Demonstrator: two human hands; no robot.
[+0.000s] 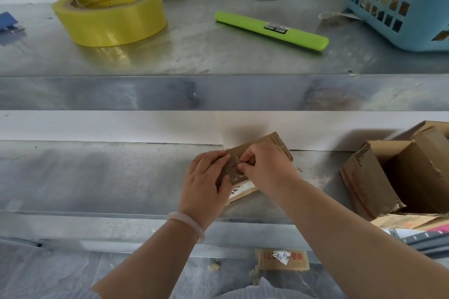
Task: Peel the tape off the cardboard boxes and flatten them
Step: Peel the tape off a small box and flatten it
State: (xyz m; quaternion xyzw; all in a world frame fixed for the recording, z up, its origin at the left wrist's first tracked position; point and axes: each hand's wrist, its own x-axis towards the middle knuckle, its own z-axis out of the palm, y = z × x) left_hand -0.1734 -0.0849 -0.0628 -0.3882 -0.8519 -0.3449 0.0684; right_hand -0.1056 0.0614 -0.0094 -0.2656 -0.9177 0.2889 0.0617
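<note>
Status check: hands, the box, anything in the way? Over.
Left hand grips small box on lower shelf. Right hand pinches tape at its seam. Box taped, not flattened. Open boxes sit apart, right.

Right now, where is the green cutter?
In the head view the green cutter lies on the upper metal shelf, right of centre, between the yellow tape roll on its left and the blue basket on its right, touching neither.

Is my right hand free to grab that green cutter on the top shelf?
Not quite yet. The green cutter lies in the open on the shelf, but the right hand is pinching tape on the small box.
</note>
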